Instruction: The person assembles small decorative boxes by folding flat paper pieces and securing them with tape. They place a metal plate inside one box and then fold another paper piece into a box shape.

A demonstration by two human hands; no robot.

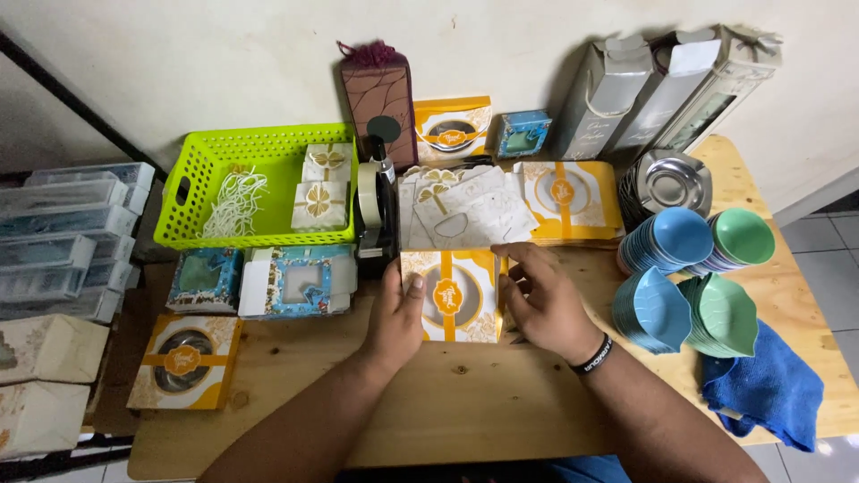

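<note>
Now, box: orange-and-white window gift box (450, 307), flat on wooden table (465, 402), just before tape dispenser (378, 207).
Left hand (398, 317): pressed on box's left edge, thumb on top.
Right hand (544, 304): fingers curled at right edge, pinching side flap.
Advice: keep edges square, press evenly.

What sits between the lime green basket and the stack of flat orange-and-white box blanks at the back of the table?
In the head view, a black tape dispenser stands between the lime green basket and the flat box blanks, close beside the basket's right wall.
</note>
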